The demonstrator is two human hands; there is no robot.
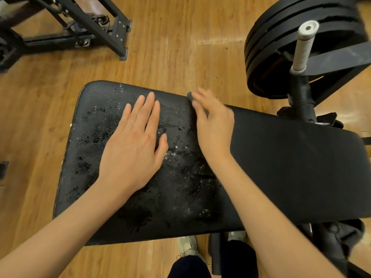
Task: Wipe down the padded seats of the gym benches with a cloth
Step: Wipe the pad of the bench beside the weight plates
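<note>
A black padded bench seat (96, 149) fills the middle of the view; its left part is cracked and flaking. A black cloth (291, 167) lies spread over the right part of the seat. My left hand (134, 145) rests flat on the worn padding with its fingers straight. My right hand (214, 127) lies along the cloth's left edge, and its fingers hold the cloth's far corner at the back edge of the seat. The thumb of that hand is hidden.
Stacked black weight plates (301, 37) and a white-taped handle (303, 47) stand at the back right. A black machine frame (80, 29) sits at the back left. The wooden floor (180, 47) surrounds the bench. My shoes (188, 247) show below the seat's front edge.
</note>
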